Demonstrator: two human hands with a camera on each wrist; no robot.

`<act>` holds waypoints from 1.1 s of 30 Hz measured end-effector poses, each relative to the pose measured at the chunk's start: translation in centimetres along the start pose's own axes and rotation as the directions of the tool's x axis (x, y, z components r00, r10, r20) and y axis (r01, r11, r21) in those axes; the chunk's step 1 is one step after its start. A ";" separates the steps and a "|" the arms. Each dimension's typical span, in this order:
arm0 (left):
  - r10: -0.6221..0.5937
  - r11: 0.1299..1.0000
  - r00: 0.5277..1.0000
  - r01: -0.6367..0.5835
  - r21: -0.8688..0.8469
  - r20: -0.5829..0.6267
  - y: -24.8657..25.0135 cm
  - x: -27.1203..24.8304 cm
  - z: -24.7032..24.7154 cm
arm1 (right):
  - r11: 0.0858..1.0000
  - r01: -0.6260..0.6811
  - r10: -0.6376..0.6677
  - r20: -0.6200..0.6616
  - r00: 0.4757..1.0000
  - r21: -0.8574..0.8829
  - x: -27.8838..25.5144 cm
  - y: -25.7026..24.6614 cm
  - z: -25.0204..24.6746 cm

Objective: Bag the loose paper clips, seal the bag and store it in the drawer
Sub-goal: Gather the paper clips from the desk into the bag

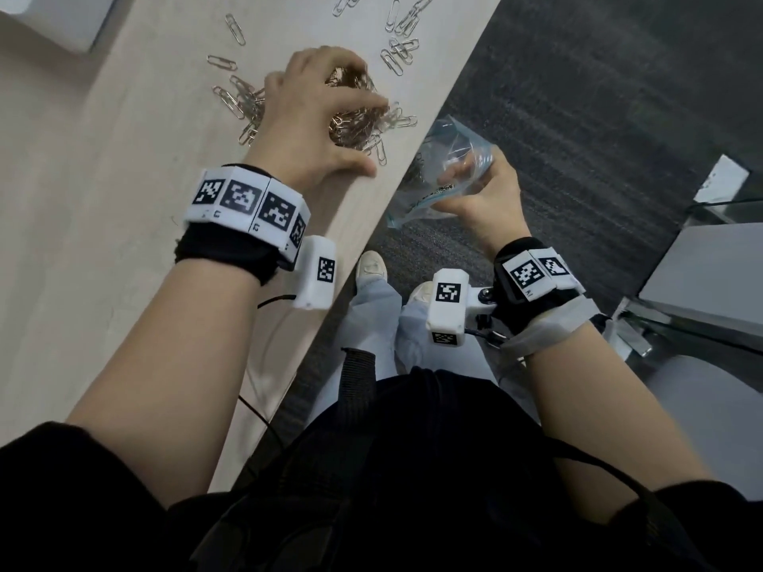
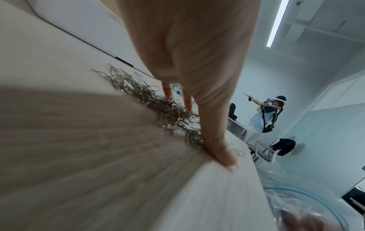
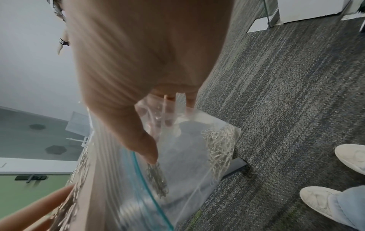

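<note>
A heap of loose paper clips (image 1: 359, 121) lies on the pale wooden table (image 1: 124, 167) near its right edge. My left hand (image 1: 318, 121) is cupped over the heap, fingertips dug into the clips (image 2: 158, 107) and the thumb (image 2: 215, 140) pressed flat on the tabletop. Just below the table edge my right hand (image 1: 483, 192) grips the rim of a clear zip bag (image 1: 446, 158) and holds its mouth open toward the table. In the right wrist view the bag (image 3: 187, 164) has a clump of clips (image 3: 221, 146) in its bottom corner.
More clips (image 1: 400, 47) lie scattered farther back on the table. A white box (image 1: 53, 18) stands at the far left corner. Grey carpet and my shoes (image 1: 371, 266) are below. Another person (image 2: 264, 112) stands across the room beside a chair (image 2: 262, 151).
</note>
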State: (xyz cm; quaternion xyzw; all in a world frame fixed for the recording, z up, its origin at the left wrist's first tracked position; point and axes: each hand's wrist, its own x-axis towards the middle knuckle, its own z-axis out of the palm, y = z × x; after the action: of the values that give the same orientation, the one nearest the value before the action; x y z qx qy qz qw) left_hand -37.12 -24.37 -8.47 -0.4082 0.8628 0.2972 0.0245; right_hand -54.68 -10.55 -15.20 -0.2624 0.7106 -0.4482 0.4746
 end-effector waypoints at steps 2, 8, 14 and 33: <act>0.007 1.000 0.998 -0.008 -0.018 -0.063 -0.1 -0.5 0.2 | 1.000 -0.004 0.004 0.002 1.000 -0.005 -0.1 -0.1 0.2; 0.011 0.999 0.997 -0.007 0.043 -0.080 0.0 -2.1 0.0 | 1.000 0.004 -0.004 0.008 1.000 -0.008 -0.6 -0.3 0.9; -0.006 0.997 0.997 0.000 0.076 0.083 0.6 -2.0 -1.0 | 1.000 0.014 -0.014 -0.010 1.000 -0.001 -1.2 -0.6 1.2; 0.004 0.999 0.996 -0.009 -0.053 -0.092 0.4 -3.9 0.8 | 1.000 0.010 -0.008 -0.062 0.998 0.024 -2.5 0.3 1.1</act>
State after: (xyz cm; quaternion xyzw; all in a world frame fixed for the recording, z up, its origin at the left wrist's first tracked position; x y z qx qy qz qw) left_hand -34.98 -21.00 -7.79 -0.4191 0.8562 0.3010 -0.0267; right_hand -52.66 -8.89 -14.51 -0.2458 0.7182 -0.4668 0.4537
